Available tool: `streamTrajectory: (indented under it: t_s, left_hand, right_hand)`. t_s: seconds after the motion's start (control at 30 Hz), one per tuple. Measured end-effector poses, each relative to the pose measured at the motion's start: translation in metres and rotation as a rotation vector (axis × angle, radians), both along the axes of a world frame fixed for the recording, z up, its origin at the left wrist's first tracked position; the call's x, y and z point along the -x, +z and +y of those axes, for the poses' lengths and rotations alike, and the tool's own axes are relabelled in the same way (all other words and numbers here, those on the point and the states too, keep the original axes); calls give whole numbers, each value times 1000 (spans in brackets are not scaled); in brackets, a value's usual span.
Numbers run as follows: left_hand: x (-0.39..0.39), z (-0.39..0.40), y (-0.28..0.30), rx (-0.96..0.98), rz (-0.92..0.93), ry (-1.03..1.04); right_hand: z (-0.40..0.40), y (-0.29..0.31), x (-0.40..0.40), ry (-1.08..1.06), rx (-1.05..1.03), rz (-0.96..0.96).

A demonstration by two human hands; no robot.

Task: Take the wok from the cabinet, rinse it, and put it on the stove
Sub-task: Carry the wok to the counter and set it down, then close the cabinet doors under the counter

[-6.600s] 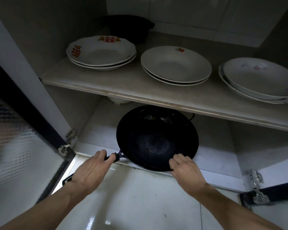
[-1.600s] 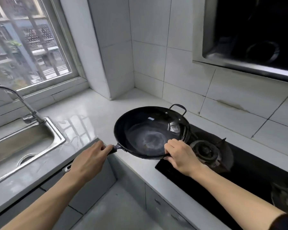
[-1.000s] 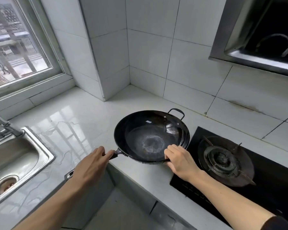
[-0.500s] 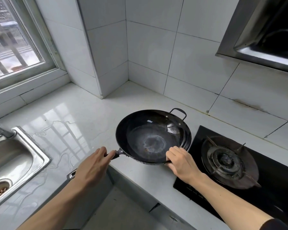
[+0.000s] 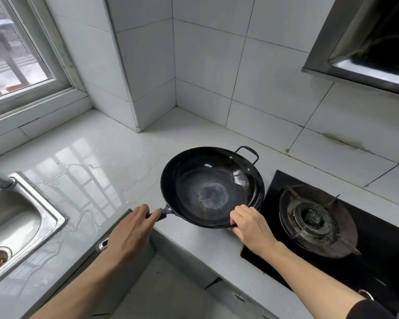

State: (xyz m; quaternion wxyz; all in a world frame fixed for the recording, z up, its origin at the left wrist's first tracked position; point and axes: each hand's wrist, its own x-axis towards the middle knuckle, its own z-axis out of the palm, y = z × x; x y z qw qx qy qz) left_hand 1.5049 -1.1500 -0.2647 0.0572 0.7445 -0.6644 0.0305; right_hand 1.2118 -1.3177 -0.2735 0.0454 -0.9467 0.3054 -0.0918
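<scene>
Gripping the long handle (image 5: 159, 216) with fingers curled around it, the left hand (image 5: 131, 233) is holding the black wok (image 5: 212, 187) from the near left, while the right hand (image 5: 251, 226) is pinching the wok's near right rim, fingers hooked over the edge and thumb underneath. The wok is sitting level over the white countertop (image 5: 115, 157), in the corner between the sink (image 5: 16, 222) on the left and the black gas stove (image 5: 332, 226) on the right; whether its base is touching the counter cannot be told. Its right edge is lying just beside the stove's left border, apart from the burner (image 5: 313, 219). A small loop handle (image 5: 248, 153) is pointing toward the tiled wall (image 5: 217, 65). A pale ring is showing in the wok's bottom. Thin streaks of water are glinting on the counter near the sink.
</scene>
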Motion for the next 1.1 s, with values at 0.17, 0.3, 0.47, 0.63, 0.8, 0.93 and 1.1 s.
streamTrajectory:
  t_s: [0.17,0.3,0.47,0.63,0.8,0.93,1.1]
  left_hand:
    - [3,4,-17,38,23,7]
    - [3,6,-26,26,61,41]
    - [7,11,-37,15,90,65]
    - [12,12,-38,-2,94,107]
    - [36,7,-19,-36,60,168]
    - [88,5,8,35,65,43]
    - [175,28,48,109,103,-49]
  right_hand:
    - [9,-14,1,-30,-32,85]
    - [13,-16,-1,-74,-47,127]
    - [22,-19,-3,-114,-94,159]
    - [33,-13,6,-133,-125,142]
    - [51,7,35,-140,-152,87]
    - [78,35,82,-218,-131,32]
    - [133,70,163,-342,-107,-8]
